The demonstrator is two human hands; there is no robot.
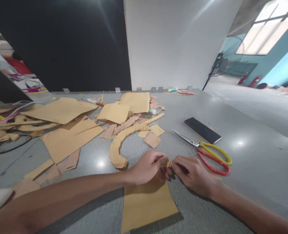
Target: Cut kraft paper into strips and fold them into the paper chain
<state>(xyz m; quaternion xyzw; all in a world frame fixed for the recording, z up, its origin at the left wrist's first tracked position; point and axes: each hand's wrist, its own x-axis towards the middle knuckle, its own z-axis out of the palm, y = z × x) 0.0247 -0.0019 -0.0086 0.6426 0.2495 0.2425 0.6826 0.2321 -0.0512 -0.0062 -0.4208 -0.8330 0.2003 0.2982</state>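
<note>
Between my two hands a small piece of folded brown paper (169, 163) is pinched at the fingertips. My left hand (150, 167) is closed round its left end, and the fingers of my right hand (192, 172) press on the other end. Below my left hand lies a flat sheet of brown paper (147, 204); whether it joins the pinched piece is hidden. A curved, pleated strip of brown paper (117, 146) rests just beyond my left wrist. Small cut squares of paper (152, 139) lie past my fingers.
Scissors (202, 149) with red and yellow handles lie partly open at the right, beside a black phone (202, 130). Brown paper sheets (73, 136) and scraps cover the left and back of the table. Black and white panels (173, 45) stand along the back edge.
</note>
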